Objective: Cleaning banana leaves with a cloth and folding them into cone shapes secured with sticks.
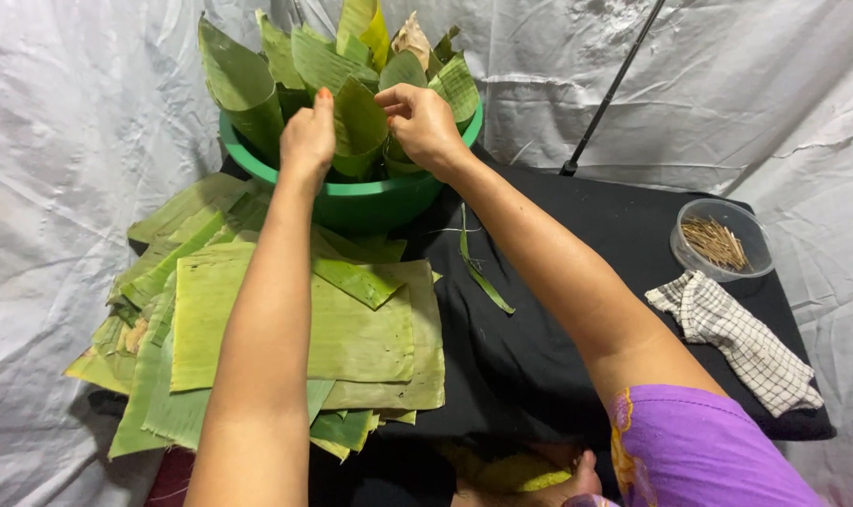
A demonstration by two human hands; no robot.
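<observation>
Risk, largest first: green basin point(370, 202) sits at the far edge of the black table point(558, 338), packed with upright rolled leaf cones point(243, 89). Pressing another in could tip neighbours out or split them.

Left hand point(306, 141) and right hand point(425, 122) both pinch one leaf cone point(359, 127) at the basin's centre, fingers closed on its rim. Seating depth is probably shallow; the view is blocked.

Flat leaf stack point(304, 329) overhangs the table's near-left edge; an elbow could drag sheets off.

Clear plastic tub point(722, 239) holds thin wooden sticks, beside a checked cloth point(741, 343); easily knocked.
</observation>
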